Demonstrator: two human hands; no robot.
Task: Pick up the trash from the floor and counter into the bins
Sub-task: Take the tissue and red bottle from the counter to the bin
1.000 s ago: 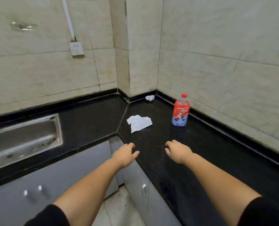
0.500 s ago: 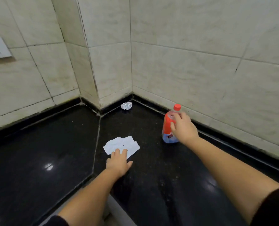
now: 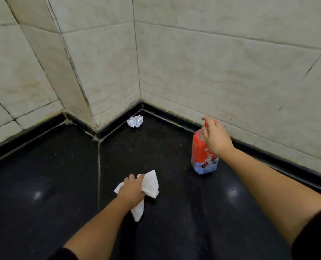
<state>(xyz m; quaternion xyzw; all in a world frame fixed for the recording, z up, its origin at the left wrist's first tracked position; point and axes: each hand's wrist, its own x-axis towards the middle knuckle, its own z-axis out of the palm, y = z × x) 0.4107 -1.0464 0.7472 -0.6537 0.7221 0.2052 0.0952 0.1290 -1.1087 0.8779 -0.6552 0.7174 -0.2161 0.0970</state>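
Note:
A white tissue (image 3: 150, 182) lies on the black counter (image 3: 43, 184), and my left hand (image 3: 132, 190) is closed on it, bunching it up. A plastic bottle (image 3: 202, 156) with a red label and red cap stands upright near the right wall. My right hand (image 3: 215, 136) wraps around its neck and upper part, hiding most of the cap. A crumpled ball of foil (image 3: 135, 121) rests in the back corner, apart from both hands.
Tiled walls (image 3: 212, 62) close the counter at the back and on the right, with a jutting tiled column at the back left. A grout seam (image 3: 99, 166) runs across the counter from the column's foot toward me.
My left hand went from resting flat on the tissue to gripping and gathering it. My right hand has closed around the bottle's top. The view has moved closer to the corner.

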